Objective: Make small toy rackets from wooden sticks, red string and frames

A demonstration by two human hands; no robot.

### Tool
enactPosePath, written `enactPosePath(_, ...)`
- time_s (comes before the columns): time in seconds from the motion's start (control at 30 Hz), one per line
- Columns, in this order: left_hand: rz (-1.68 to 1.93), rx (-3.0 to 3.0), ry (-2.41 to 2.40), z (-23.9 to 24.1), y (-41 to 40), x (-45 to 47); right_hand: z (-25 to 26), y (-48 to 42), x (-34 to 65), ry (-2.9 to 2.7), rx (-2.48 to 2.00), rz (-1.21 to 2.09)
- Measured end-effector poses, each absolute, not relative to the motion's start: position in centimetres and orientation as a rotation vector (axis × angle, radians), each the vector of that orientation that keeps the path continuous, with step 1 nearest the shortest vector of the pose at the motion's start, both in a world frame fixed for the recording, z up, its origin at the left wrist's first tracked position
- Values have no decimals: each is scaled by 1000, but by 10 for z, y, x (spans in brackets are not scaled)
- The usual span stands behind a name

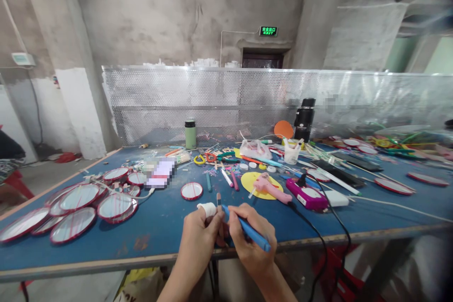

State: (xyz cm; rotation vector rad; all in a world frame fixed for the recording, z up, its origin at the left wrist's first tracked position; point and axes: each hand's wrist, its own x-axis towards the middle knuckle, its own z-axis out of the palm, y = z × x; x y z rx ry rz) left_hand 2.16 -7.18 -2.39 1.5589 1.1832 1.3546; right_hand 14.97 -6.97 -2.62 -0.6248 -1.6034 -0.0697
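Note:
My left hand (pixel 201 231) is closed on a small flat wooden stick (pixel 219 200) that points upward, with part of its surface coloured. A white wrap (pixel 206 209) covers one finger of that hand. In my right hand (pixel 253 238) is a blue marker pen (pixel 253 234), held in a writing grip with its tip at the stick; fingers partly hide where they meet. Just beyond the hands lie a small round red-rimmed disc (pixel 191 191), a teal marker (pixel 209 182) and a pink hot glue gun (pixel 269 186) on a yellow disc (pixel 247 180).
Many red-rimmed round discs (pixel 78 197) overlap on the left of the blue table (pixel 159 231), near a phone (pixel 162 172). A purple box (pixel 306 194) and a black cable (pixel 314 229) lie to the right. A green bottle (pixel 190 135) and black thermos (pixel 305 120) stand behind.

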Motion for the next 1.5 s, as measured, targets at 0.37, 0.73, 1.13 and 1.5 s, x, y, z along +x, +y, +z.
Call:
enactPosePath(0.37, 1268, 1394, 1039, -17, -69, 18, -25, -71, 161, -1557, -644, 146)
enactPosePath(0.73, 1409, 1279, 943, -18, -68, 21, -20, -64, 163, -1504, -631, 389)
enactPosePath(1.13, 1406, 1274, 977, -19, -79, 21, -20, -66, 151, -1465, -654, 356)
enactPosePath(1.5, 1296, 1405, 975, -16, -78, 21, -28, -69, 151, -1522, -684, 240)
